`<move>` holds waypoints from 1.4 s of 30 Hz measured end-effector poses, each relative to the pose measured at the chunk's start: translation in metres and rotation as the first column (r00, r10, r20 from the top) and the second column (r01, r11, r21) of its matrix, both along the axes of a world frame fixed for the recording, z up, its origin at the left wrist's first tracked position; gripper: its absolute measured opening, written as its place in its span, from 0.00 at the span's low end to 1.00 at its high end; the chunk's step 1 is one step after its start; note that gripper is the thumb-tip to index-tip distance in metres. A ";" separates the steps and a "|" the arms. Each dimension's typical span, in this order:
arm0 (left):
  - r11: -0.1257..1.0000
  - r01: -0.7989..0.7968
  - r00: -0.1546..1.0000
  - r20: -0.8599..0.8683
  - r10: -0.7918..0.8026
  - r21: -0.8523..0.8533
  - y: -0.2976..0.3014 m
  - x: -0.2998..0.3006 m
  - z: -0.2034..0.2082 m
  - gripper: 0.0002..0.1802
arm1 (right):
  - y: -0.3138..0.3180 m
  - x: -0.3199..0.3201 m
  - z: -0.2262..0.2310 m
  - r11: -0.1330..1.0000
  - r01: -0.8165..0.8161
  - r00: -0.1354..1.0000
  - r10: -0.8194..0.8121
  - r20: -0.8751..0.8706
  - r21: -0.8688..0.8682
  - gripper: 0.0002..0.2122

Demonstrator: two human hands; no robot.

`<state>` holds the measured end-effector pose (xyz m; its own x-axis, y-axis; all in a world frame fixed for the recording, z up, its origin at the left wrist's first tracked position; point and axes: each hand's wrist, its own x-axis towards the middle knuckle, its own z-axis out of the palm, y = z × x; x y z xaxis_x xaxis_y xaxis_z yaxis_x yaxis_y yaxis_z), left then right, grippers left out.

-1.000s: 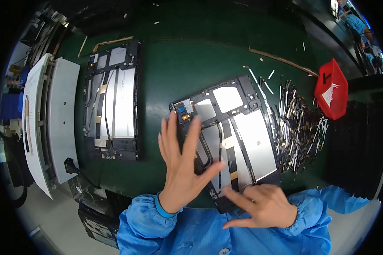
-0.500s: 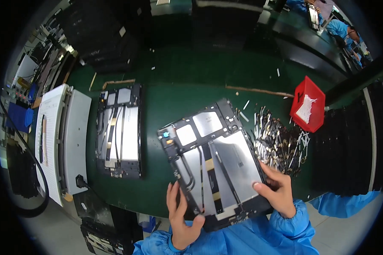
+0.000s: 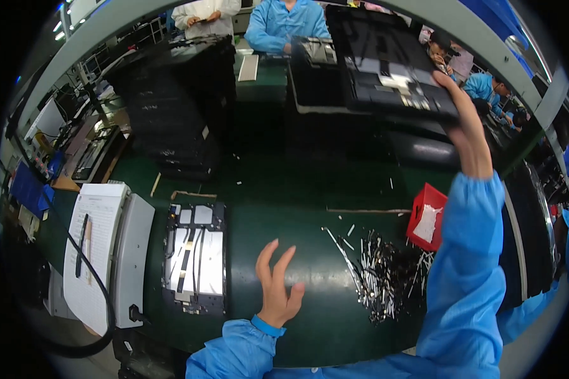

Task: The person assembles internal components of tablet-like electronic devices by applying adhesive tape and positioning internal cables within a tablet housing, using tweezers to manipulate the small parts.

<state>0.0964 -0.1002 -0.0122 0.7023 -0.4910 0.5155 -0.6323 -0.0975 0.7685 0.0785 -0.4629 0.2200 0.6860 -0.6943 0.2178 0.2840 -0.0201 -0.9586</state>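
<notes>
My right hand (image 3: 458,107) is raised at the far right, gripping the near right edge of an opened tablet (image 3: 385,63). That tablet is tilted and blurred, beside and partly over a dark stack (image 3: 319,82) at the back; whether it touches the stack I cannot tell. Above the green table (image 3: 253,221), my left hand (image 3: 277,290) holds nothing, its fingers apart and curved. To its left lies a second opened tablet (image 3: 196,259), silver plates and dark cables facing up. A heap of thin black and white strips (image 3: 379,278) lies to its right.
A red bin (image 3: 417,208) with white scraps stands right of the heap, partly behind my right sleeve. Tall dark stacks (image 3: 164,120) rise at the back left. Papers with pens (image 3: 95,278) rest on a white box at the left. Two people work across the table.
The opened tablet has gone from between both hands near me up to the far right, in my right hand alone. My left hand has let go of it. The view has tilted up.
</notes>
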 end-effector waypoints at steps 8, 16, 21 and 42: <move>0.999 -0.047 0.999 -0.003 0.047 -0.013 -0.008 0.014 0.004 0.23 | -0.086 0.135 0.019 0.972 -0.235 0.953 0.227 -0.200 -0.019 0.10; 0.996 -0.043 0.999 0.026 0.041 0.084 -0.002 0.010 0.005 0.20 | -0.077 0.132 -0.002 0.920 -0.119 0.908 -0.052 -0.417 -0.373 0.10; 0.990 0.030 0.999 0.033 -0.034 0.136 -0.010 0.009 0.007 0.19 | -0.055 0.084 -0.002 0.931 0.112 0.939 -0.213 -0.269 -0.346 0.15; 0.510 0.776 0.312 -0.477 -0.822 -0.370 -0.171 -0.211 0.130 0.40 | 0.069 -0.428 -0.084 0.289 0.895 0.350 -0.927 0.133 -0.340 0.24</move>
<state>-0.1148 -0.2714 0.1178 0.1204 -0.9587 0.2577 0.1477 0.2740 0.9503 -0.3496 -0.3943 0.1359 -0.3206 -0.7851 0.5300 -0.1837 -0.4974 -0.8479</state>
